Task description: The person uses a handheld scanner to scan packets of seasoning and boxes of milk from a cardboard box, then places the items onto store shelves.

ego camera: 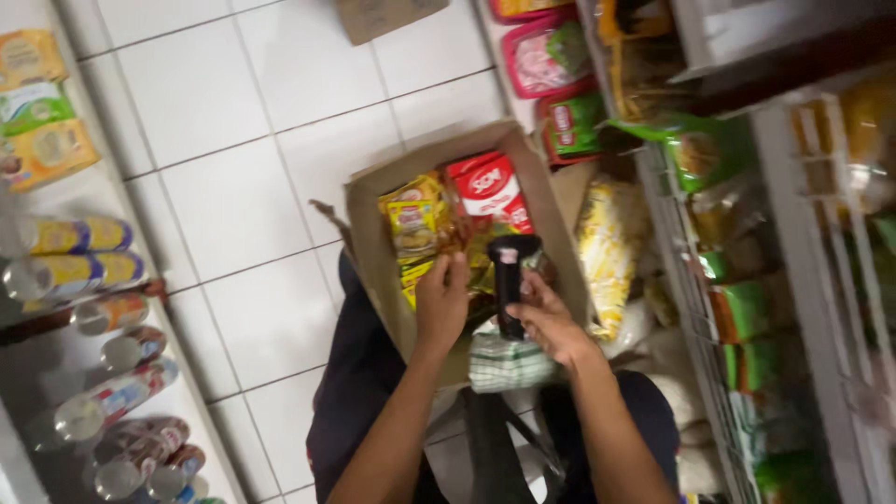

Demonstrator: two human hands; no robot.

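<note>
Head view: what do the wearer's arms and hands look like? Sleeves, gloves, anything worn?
Both forearms are bare up to the bottom edge of the frame, with no sleeves in view. The left hand and right hand are bare too: no gloves, and no watch, band or ring that can be made out at either wrist. The image is somewhat blurred, so small items could be missed.

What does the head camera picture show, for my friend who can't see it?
A person's right hand holds a black handheld scanner over an open cardboard box of snack packets, while the left hand touches them. Shop shelves stand alongside.
</note>
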